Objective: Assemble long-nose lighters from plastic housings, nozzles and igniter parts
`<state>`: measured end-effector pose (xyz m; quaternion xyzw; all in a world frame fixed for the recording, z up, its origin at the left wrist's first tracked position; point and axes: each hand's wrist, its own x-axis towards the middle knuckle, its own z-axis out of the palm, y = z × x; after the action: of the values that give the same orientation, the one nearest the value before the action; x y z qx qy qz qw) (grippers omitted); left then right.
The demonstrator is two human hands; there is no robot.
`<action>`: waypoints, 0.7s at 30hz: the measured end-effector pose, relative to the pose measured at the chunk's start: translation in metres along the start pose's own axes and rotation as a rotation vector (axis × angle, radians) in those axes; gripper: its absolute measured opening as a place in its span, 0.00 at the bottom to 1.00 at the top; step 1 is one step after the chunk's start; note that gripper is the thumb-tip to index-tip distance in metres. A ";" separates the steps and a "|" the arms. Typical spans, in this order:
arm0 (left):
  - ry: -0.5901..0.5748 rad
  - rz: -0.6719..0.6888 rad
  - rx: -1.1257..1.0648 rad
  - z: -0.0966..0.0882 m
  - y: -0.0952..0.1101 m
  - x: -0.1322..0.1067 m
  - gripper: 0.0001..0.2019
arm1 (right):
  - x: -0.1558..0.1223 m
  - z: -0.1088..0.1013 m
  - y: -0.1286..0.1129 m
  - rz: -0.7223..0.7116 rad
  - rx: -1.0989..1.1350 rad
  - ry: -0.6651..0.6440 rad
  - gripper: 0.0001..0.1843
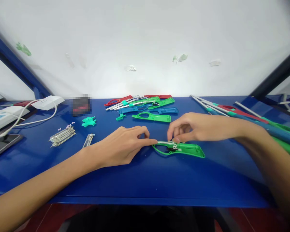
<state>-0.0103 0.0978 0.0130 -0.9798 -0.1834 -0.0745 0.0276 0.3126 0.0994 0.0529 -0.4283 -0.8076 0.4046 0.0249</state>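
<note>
A green lighter casing half [190,150] lies hollow side up on the blue table, its trigger loop to the left. Inside it sit a thin metallic strip along the upper edge, a small black part and a bent white wire [175,145]. My left hand [122,145] is closed at the casing's left end, one fingertip pressing on it. At the upper edge, near the wire, my right hand [189,127] is closed in a pinch. Whatever lies between its fingertips is hidden.
Beyond my hands lie another green casing half [154,117], a blue one [164,111] and several metal rods. Teal plastic pieces [89,121] and a stack of clear slim parts [62,136] are on the left. Long-rod lighters [244,113] lie right, near my right forearm.
</note>
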 end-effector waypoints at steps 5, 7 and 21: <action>-0.001 -0.001 0.001 0.001 0.000 -0.002 0.28 | 0.000 0.000 0.001 -0.002 0.005 0.008 0.16; -0.002 -0.003 0.002 0.001 0.000 -0.002 0.28 | 0.000 0.000 0.001 -0.009 0.004 0.013 0.17; -0.004 -0.009 0.006 0.002 0.000 -0.001 0.27 | 0.001 -0.001 0.003 -0.012 0.005 0.013 0.18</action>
<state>-0.0111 0.0976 0.0104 -0.9790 -0.1882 -0.0722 0.0300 0.3144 0.1014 0.0513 -0.4257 -0.8090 0.4038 0.0338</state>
